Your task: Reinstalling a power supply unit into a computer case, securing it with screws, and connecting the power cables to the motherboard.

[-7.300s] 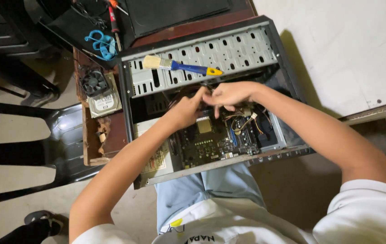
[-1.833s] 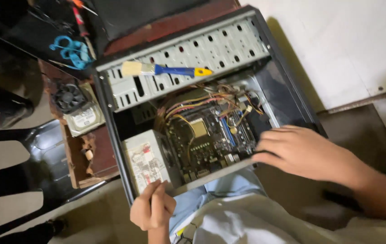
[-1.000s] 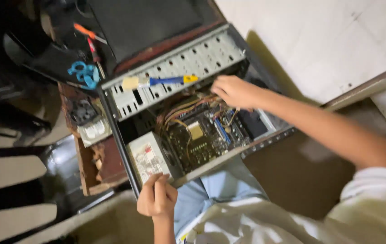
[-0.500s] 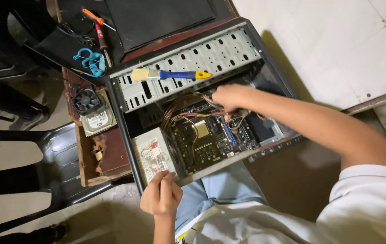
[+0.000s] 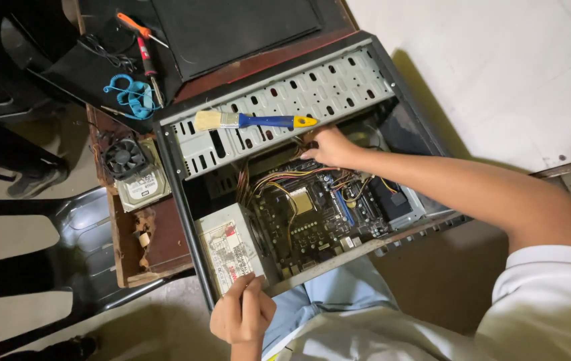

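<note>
Left hand [image 5: 242, 317] curled, grips near edge of open PC case [image 5: 392, 63] beside power supply [image 5: 229, 247]. Right hand [image 5: 329, 147] reaches into cable bundle [image 5: 279, 177]; grip unclear.

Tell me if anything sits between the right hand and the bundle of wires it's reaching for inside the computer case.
Nothing visible does. The right hand is already at the wire bundle under the drive cage. The paintbrush lies on top of the cage, above the hand, not in its path. The left hand is at the power supply.
</note>
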